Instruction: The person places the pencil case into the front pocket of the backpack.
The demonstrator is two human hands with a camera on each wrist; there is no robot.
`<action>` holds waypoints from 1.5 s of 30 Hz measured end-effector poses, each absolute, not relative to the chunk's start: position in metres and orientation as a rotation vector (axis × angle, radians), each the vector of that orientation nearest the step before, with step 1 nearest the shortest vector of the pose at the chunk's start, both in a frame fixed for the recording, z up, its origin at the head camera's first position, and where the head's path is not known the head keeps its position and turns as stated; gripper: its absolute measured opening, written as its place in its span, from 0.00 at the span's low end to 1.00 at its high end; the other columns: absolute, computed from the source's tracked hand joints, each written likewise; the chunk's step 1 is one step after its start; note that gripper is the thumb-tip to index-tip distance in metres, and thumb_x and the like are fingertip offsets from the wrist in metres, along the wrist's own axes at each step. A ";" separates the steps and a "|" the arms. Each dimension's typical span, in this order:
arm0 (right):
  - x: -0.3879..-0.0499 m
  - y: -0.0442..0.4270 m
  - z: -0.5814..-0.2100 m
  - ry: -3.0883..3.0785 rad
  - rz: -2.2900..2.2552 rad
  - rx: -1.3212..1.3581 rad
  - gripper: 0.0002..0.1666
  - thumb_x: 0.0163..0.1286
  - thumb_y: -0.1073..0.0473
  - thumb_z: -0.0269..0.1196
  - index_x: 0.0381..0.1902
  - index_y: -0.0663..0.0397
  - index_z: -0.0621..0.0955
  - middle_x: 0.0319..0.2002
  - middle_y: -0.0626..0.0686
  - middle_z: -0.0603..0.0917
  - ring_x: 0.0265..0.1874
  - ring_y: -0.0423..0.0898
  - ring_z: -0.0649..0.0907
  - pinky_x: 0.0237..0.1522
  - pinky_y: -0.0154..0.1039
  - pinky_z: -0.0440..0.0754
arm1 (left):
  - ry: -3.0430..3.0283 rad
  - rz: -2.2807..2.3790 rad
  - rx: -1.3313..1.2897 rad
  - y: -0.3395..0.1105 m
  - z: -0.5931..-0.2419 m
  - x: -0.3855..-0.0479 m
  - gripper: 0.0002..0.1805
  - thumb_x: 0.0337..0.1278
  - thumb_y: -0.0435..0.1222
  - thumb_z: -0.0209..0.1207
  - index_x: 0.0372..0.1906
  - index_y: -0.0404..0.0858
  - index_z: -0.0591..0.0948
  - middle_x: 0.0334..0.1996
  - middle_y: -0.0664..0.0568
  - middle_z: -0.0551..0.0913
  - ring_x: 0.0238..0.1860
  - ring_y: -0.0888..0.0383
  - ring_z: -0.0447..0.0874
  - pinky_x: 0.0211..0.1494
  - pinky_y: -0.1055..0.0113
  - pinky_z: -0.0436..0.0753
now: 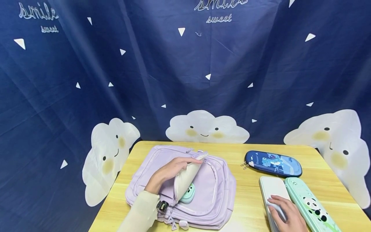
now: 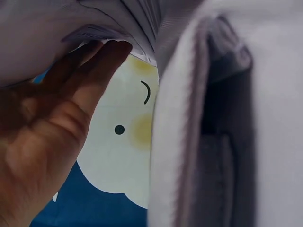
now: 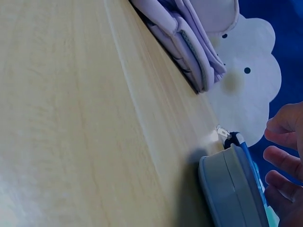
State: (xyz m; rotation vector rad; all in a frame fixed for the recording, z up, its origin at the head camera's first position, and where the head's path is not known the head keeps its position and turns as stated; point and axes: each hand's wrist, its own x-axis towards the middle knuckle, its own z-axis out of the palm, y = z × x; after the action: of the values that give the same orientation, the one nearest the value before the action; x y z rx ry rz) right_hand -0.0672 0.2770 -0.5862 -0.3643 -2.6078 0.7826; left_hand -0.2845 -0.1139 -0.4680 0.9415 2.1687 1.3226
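A lilac backpack (image 1: 200, 201) lies on the table, its front pocket lifted at one side. My left hand (image 1: 166, 172) holds the raised pale-lined flap (image 1: 185, 180) by its edge; in the left wrist view this hand (image 2: 61, 113) reaches up to the fabric beside the backpack's pocket edge (image 2: 177, 142). A small mint case (image 1: 188, 194) with a face shows under the flap. Over the white pencil case (image 1: 275, 187) is my right hand (image 1: 288, 214), fingers loosely bent. In the right wrist view, the right hand's fingers (image 3: 284, 161) are beside the pale case (image 3: 232, 189); contact is unclear.
A mint panda case (image 1: 314, 206) lies against the white case's right side. Behind them is a blue dinosaur case (image 1: 273, 163). Zipper charms hang at the backpack's near edge. A navy curtain (image 1: 185, 80) with clouds stands behind the wooden table (image 1: 246, 196).
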 end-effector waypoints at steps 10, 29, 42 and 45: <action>-0.063 0.276 -0.589 -2.638 0.821 -0.428 0.12 0.75 0.52 0.71 0.50 0.49 0.92 0.59 0.55 0.89 0.59 0.55 0.79 0.54 0.21 0.58 | 2.257 1.370 0.936 -0.120 -0.476 -0.282 0.28 0.74 0.31 0.54 0.74 0.45 0.82 0.75 0.51 0.80 0.78 0.48 0.71 0.77 0.67 0.69; -0.057 0.284 -0.603 -2.648 0.773 -0.390 0.15 0.72 0.55 0.72 0.52 0.56 0.90 0.62 0.62 0.84 0.62 0.63 0.77 0.67 0.54 0.67 | 2.229 1.427 0.933 -0.127 -0.477 -0.282 0.27 0.77 0.36 0.60 0.77 0.45 0.80 0.78 0.48 0.77 0.70 0.55 0.74 0.67 0.74 0.74; -0.054 0.291 -0.619 -2.678 0.653 -0.364 0.34 0.61 0.48 0.79 0.60 0.59 0.84 0.71 0.73 0.68 0.65 0.76 0.68 0.61 0.72 0.67 | 2.201 1.526 0.884 -0.134 -0.479 -0.280 0.28 0.77 0.35 0.60 0.78 0.43 0.78 0.78 0.44 0.76 0.64 0.55 0.78 0.62 0.72 0.79; -0.052 0.286 -0.622 -2.603 0.632 -0.402 0.38 0.54 0.49 0.83 0.60 0.58 0.84 0.72 0.73 0.69 0.65 0.76 0.70 0.60 0.73 0.69 | 2.186 1.578 0.872 -0.136 -0.481 -0.280 0.28 0.76 0.34 0.60 0.78 0.41 0.78 0.79 0.44 0.76 0.64 0.55 0.78 0.61 0.72 0.80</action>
State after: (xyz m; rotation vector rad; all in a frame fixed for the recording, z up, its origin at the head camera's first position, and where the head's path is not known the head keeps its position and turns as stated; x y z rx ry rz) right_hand -0.0517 0.2858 -0.6223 -0.4021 -2.6028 0.6321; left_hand -0.2799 -0.1364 -0.4810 0.8719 2.1858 1.5781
